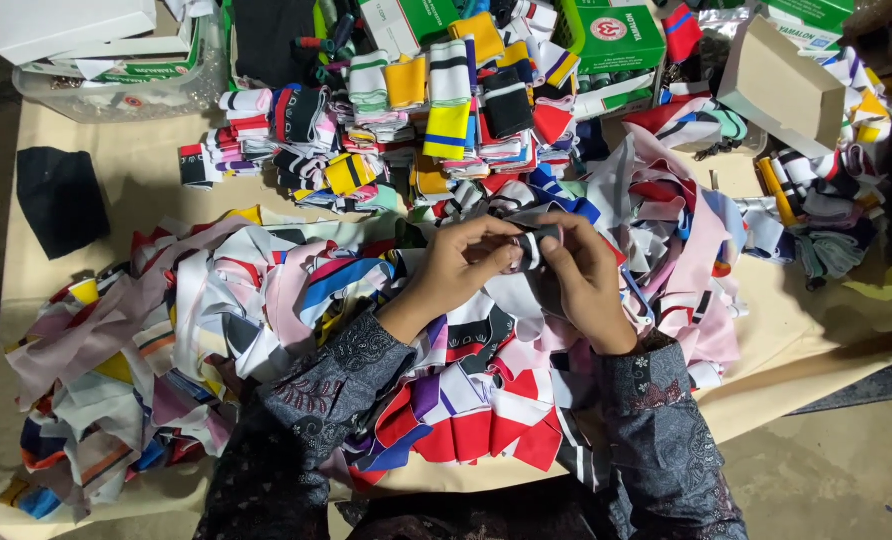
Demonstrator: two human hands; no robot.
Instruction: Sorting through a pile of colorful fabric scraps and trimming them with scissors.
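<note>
Both hands — left hand (466,262) and right hand (581,275) — are pinched shut on one small striped fabric band (532,247), held just above the messy heap of loose strips (266,300) — folded stacks (416,120) sit behind.

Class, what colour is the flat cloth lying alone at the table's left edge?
Black; the cloth shows best in the head view.

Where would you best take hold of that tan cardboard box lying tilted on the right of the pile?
Probably grip the tan cardboard box across its two long sides, coming from above. Its broad top face is bare and turned upward, while fabric pieces crowd its lower edge.
</note>
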